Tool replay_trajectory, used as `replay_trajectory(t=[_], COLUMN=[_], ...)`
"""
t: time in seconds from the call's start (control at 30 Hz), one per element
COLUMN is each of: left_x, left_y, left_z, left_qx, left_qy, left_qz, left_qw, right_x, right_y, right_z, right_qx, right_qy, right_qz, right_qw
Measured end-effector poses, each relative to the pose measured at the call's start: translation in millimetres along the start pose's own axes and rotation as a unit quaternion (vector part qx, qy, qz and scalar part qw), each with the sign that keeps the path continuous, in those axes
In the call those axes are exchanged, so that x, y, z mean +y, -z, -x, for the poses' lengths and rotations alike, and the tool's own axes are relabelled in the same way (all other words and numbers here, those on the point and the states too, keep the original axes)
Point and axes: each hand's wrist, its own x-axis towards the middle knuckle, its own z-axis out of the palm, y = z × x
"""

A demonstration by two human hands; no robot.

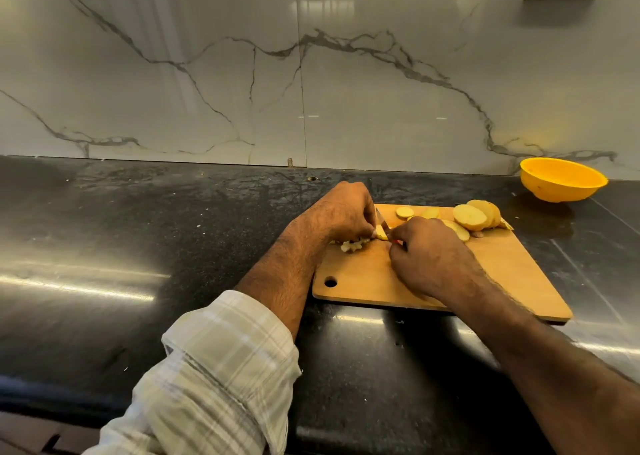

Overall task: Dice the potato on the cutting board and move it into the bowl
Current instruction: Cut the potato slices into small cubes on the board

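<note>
Countertop (138,232), dark and glossy, fills most of my view under a veined marble backsplash (207,73). On it lies the wooden cutting board (502,274), with a yellow bowl (562,179) well apart beyond its far right corner. My left hand (341,212) curls over a potato piece (382,234) at the board's left end, diced bits (351,245) just beside it. My right hand (433,257) grips the knife (382,224), blade on that piece. Potato slices (476,216) sit along the far edge.
</note>
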Motion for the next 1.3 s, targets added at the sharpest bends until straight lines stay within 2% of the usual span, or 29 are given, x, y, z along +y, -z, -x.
replay_trajectory(t=[0.53, 0.83, 0.97, 1.1, 1.3], left_x=[-1, -1, 7, 5, -4], left_y=[-1, -3, -10, -10, -11], left_z=[0, -1, -1, -1, -3], left_qx=[0.001, 0.009, 0.025, 0.044, 0.035], left_qy=[0.003, 0.0, 0.005, -0.015, -0.018], left_qz=[0.01, -0.08, -0.119, -0.1, -0.059], left_qw=[1.0, 0.997, 0.993, 0.994, 0.997], right_x=[-9, 18, 23, 23, 24], right_y=[5, 18, 21, 22, 23], right_z=[-1, 5, 5, 4, 4], right_qx=[-0.046, 0.015, -0.015, -0.056, -0.057], right_qy=[-0.008, -0.006, -0.03, -0.047, -0.05], right_qz=[0.014, -0.025, -0.001, 0.003, -0.009], right_qw=[0.999, 1.0, 0.999, 0.997, 0.997])
